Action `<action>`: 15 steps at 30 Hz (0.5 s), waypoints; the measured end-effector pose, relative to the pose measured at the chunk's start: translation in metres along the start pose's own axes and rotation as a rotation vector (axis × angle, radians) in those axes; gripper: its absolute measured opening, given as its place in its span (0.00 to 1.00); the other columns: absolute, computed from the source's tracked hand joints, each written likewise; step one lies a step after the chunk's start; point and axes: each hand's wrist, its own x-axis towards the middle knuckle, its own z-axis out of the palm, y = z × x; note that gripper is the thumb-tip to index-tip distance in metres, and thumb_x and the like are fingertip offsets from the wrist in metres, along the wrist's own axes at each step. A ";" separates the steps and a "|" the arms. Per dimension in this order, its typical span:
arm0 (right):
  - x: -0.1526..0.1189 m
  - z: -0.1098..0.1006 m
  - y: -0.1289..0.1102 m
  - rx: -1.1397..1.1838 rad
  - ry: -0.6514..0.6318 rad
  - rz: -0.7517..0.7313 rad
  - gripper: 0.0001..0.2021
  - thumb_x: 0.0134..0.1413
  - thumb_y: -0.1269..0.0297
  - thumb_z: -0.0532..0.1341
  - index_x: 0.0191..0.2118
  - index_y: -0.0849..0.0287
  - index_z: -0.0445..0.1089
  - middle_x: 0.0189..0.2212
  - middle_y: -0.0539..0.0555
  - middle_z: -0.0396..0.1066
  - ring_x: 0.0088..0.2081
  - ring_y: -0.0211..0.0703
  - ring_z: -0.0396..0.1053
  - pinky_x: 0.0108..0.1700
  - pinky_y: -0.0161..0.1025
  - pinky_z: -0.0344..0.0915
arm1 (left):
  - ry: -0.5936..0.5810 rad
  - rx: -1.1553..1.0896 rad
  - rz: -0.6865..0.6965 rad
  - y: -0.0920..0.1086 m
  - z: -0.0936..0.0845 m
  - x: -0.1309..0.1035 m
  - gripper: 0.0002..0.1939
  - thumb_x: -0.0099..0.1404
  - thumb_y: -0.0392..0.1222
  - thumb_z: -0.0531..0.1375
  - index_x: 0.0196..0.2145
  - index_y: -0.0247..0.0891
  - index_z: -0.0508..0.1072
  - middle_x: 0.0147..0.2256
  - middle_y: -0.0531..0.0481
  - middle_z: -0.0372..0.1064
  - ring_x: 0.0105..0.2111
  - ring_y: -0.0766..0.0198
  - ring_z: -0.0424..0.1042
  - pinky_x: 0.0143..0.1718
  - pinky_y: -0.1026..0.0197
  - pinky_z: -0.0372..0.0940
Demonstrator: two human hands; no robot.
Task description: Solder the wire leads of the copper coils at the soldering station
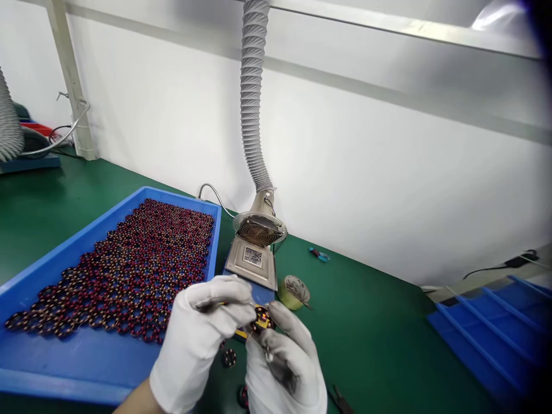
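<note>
Both hands wear white gloves with dark-stained fingertips. My left hand [202,330] is closed, its fingertips pinching the left side of a small black ring-shaped part [261,319] with yellow and pink spots. My right hand [287,359] grips the same part from the right with thumb and fingers. Just below the hands, a loose black ring [229,358] lies on the green table. Behind the hands stands a metal heating plate unit [252,259] with a square window, and a round yellowish tin [294,292] is right of it.
A large blue tray [71,368] full of ring parts is at the left. A grey duct hose [253,98] hangs above the metal unit. Pliers [340,401] lie at the front, a small cutter [319,254] farther back, and blue racks [491,333] at the right.
</note>
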 end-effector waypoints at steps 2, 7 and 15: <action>0.005 0.003 -0.005 0.026 0.074 0.024 0.13 0.43 0.81 0.64 0.31 0.57 0.64 0.39 0.54 0.70 0.39 0.43 0.70 0.42 0.45 0.69 | -0.016 -0.018 -0.002 0.004 -0.003 0.000 0.07 0.47 0.31 0.64 0.25 0.40 0.77 0.29 0.53 0.75 0.31 0.67 0.72 0.33 0.70 0.66; 0.007 0.005 -0.009 0.058 0.093 0.030 0.13 0.42 0.80 0.64 0.32 0.57 0.65 0.40 0.54 0.70 0.38 0.42 0.70 0.37 0.41 0.70 | -0.151 0.068 -0.225 0.014 -0.002 0.004 0.11 0.49 0.34 0.65 0.33 0.38 0.77 0.31 0.52 0.75 0.29 0.70 0.70 0.31 0.72 0.65; 0.005 0.001 -0.004 0.113 -0.008 0.025 0.16 0.40 0.84 0.63 0.34 0.58 0.65 0.41 0.56 0.70 0.42 0.46 0.69 0.39 0.43 0.70 | -0.072 0.045 -0.166 0.006 -0.006 0.010 0.11 0.51 0.39 0.66 0.34 0.36 0.76 0.31 0.49 0.76 0.34 0.65 0.73 0.37 0.68 0.66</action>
